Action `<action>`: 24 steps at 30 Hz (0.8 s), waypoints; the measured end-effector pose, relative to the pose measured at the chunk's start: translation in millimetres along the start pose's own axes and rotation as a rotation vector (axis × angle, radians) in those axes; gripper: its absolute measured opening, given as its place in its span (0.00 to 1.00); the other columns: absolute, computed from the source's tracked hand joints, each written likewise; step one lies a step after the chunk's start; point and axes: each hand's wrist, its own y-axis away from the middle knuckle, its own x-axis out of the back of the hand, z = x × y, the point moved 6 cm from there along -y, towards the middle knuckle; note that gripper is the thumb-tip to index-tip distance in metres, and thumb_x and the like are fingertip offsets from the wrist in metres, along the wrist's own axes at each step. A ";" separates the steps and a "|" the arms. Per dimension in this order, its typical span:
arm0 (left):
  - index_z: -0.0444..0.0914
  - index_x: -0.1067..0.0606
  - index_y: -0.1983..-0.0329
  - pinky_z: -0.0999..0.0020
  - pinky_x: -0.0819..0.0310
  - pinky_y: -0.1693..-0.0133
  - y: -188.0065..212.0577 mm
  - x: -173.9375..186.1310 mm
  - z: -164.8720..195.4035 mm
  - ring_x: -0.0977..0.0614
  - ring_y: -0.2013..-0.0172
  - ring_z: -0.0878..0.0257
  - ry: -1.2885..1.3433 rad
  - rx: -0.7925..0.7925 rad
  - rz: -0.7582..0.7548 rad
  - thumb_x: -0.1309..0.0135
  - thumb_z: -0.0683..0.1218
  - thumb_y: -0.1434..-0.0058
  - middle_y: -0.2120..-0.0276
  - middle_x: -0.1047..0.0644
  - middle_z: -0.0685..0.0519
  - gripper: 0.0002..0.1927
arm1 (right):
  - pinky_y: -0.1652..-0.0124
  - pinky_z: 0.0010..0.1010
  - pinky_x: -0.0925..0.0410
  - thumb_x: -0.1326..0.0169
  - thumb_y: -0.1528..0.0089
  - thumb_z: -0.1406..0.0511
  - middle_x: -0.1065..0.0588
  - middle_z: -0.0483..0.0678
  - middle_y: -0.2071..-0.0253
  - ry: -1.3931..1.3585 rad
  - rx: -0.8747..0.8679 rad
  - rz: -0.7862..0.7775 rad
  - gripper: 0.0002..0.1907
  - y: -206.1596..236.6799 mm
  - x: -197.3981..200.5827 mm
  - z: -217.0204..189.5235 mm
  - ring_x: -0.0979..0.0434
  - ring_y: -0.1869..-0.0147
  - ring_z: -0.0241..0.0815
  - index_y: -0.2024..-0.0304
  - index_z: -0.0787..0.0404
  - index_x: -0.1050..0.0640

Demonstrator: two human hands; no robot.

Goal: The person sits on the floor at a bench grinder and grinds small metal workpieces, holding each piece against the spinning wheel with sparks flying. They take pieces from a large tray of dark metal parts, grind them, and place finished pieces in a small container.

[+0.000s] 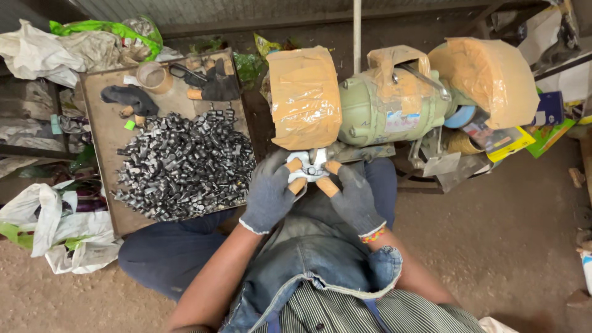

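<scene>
Below the green bench grinder (388, 108), just under its left wheel guard wrapped in brown tape (304, 97), both gloved hands meet over a small pale metal part (310, 169). The left hand (269, 194) and the right hand (356, 198) wear dark grey gloves with orange-brown caps on several fingers (297, 185); both sets of fingers are clenched on the part from opposite sides, holding it close to the wheel guard. Whether the part touches the wheel cannot be told, since the guard hides the wheel.

Left of the grinder lies a flat metal tray (98, 123) carrying a large heap of dark metal pieces (185, 166), with spare gloves (131, 97) and a roll of tape (153, 76) at its far end. Judging from the heap, most of the pieces seem to be waiting; no separate pile of finished ones shows, so the share already done cannot be judged. Right of the grinder a second taped wheel guard (487, 71) stands beside coloured cartons (542, 126). White plastic bags (43, 225) sit on the dirt floor beyond the tray.
</scene>
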 end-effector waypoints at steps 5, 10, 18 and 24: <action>0.35 0.22 0.53 0.47 0.29 0.51 -19.0 -10.7 -15.1 0.22 0.54 0.42 -0.064 0.027 -0.088 0.36 0.50 0.44 0.57 0.23 0.43 0.19 | 0.62 0.42 0.29 0.35 0.42 0.57 0.23 0.52 0.63 0.115 0.124 0.050 0.16 -11.8 -2.0 -14.6 0.21 0.60 0.54 0.57 0.58 0.19; 0.38 0.20 0.58 0.48 0.29 0.56 -34.6 -19.8 -23.2 0.21 0.58 0.42 -0.057 -0.001 -0.180 0.36 0.53 0.44 0.62 0.21 0.43 0.17 | 0.62 0.41 0.29 0.35 0.41 0.60 0.24 0.51 0.63 0.094 0.185 0.081 0.12 -23.1 0.8 -13.2 0.21 0.60 0.54 0.59 0.58 0.19; 0.39 0.22 0.60 0.49 0.28 0.54 -32.9 -29.6 -37.3 0.22 0.56 0.44 -0.110 -0.116 -0.263 0.39 0.46 0.46 0.60 0.23 0.44 0.12 | 0.59 0.39 0.27 0.34 0.42 0.59 0.22 0.51 0.61 -0.019 0.238 0.014 0.13 -32.6 -4.8 1.6 0.20 0.58 0.51 0.59 0.58 0.18; 0.39 0.23 0.58 0.50 0.29 0.49 -28.9 -30.8 -40.7 0.23 0.54 0.44 -0.093 -0.124 -0.306 0.42 0.42 0.49 0.59 0.24 0.44 0.14 | 0.61 0.40 0.27 0.33 0.44 0.57 0.22 0.51 0.61 0.056 0.304 -0.021 0.15 -40.0 -10.3 5.1 0.20 0.59 0.52 0.59 0.58 0.17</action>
